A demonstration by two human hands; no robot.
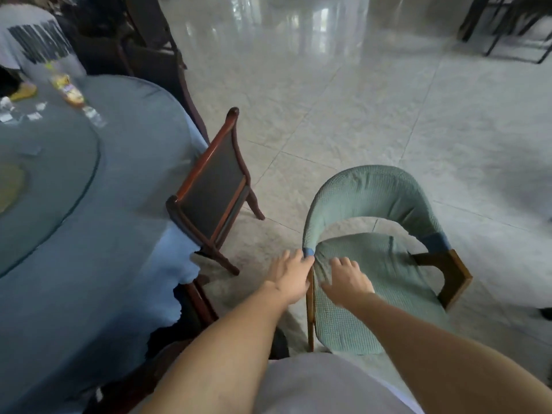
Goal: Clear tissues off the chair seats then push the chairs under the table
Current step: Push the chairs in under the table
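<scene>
A green fabric-covered chair with a curved back stands on the tiled floor to the right of the round table. My left hand rests against the near left end of its armrest, fingers around the blue-wrapped tip. Fingers spread, my right hand lies flat on the green seat and holds nothing. No tissue shows on the seat. A dark wooden chair stands tucked against the table's edge, its seat hidden under the blue tablecloth.
The table carries a glass turntable, bottles and scraps of paper. A person in a white shirt sits at the far left. More dark chairs stand behind the table. Open tiled floor lies ahead.
</scene>
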